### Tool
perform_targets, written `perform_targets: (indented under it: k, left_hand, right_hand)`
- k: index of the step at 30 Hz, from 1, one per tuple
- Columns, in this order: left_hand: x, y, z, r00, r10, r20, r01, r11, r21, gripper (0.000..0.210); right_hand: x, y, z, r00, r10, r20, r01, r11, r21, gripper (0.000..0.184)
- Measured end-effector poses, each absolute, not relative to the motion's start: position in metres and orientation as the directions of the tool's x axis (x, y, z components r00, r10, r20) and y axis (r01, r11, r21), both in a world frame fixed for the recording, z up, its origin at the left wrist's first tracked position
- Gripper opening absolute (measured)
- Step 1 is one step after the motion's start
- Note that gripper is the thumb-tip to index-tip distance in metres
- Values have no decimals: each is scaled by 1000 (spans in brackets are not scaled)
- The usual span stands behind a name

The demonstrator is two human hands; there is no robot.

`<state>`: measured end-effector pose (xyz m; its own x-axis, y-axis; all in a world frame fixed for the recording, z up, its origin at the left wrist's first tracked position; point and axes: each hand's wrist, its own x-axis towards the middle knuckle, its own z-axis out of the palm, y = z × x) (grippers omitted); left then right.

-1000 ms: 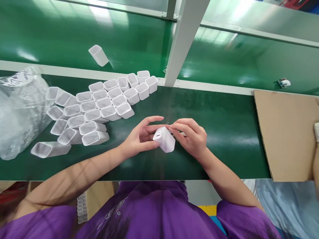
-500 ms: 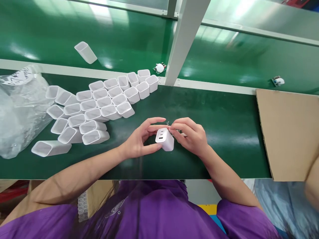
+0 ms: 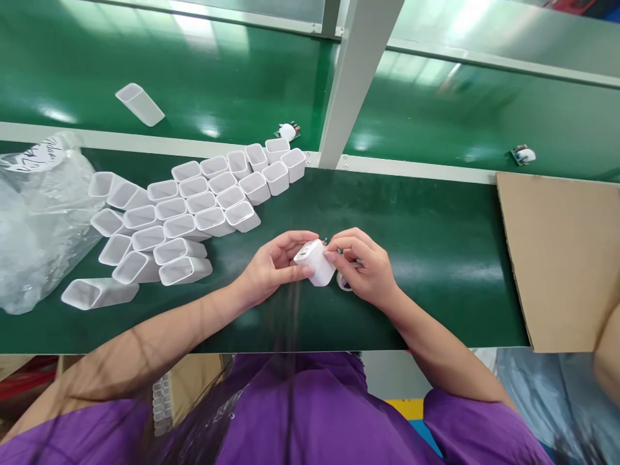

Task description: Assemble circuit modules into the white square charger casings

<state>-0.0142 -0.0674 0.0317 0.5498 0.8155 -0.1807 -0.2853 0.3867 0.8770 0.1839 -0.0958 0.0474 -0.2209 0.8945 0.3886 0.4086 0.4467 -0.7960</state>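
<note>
A white USB charger (image 3: 320, 266) is held above the green bench, its face with the port slots tilted toward the upper left. My left hand (image 3: 271, 266) grips it by the port end, fingers above and thumb below. My right hand (image 3: 368, 266) is closed, with thumb and fingertips pressed on the charger's upper right edge. Small electronic parts (image 3: 341, 252) show between the charger and my right fingers; how they attach is hidden. Partly under my right hand is a round white-rimmed item (image 3: 344, 282), mostly covered.
Several open white plastic sleeves (image 3: 188, 188) stand grouped at left, beside a clear plastic bag (image 3: 43, 219). Behind the rail, another sleeve (image 3: 140, 104) and two small circuit boards (image 3: 287, 131) lie on a green surface. Cardboard (image 3: 557, 258) covers the right end; a post (image 3: 361, 77) rises centrally.
The charger has tilted and shifted slightly left, and my right fingertips have come onto its edge. Behind the rail, the lone sleeve and both boards have moved left.
</note>
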Motion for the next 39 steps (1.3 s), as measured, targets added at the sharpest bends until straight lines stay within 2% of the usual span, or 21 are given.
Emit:
perform_targets:
  k: [6, 13, 20, 25, 29, 32, 39]
  left_hand:
    - [-17, -69, 35, 626, 780, -1, -272, 219, 937, 46]
    - [-19, -68, 35, 607, 782, 140, -235, 8, 972, 49]
    - [-19, -67, 32, 598, 781, 180, -176, -91, 980, 53]
    - [-18, -69, 30, 575, 797, 185, -167, -107, 980, 59]
    - [-19, -69, 25, 568, 775, 278, -158, -229, 961, 63]
    - [-20, -68, 24, 549, 761, 346, -85, -361, 929, 64]
    - [-18, -68, 28, 492, 693, 526, 89, -642, 762, 63]
  right_hand:
    - [187, -95, 52, -180, 899, 398, 388, 437, -811, 18]
    - [187, -96, 54, -195, 839, 509, 408, 541, -735, 8]
    - [189, -98, 53, -218, 755, 618, 530, 624, -575, 9]
    - [189, -99, 53, -237, 741, 628, 542, 637, -548, 14]
    - [189, -100, 54, -231, 745, 625, 559, 628, -541, 13]
    - [189, -100, 54, -232, 746, 624, 570, 624, -535, 12]
    - [184, -102, 52, -194, 740, 644, 560, 623, -547, 15]
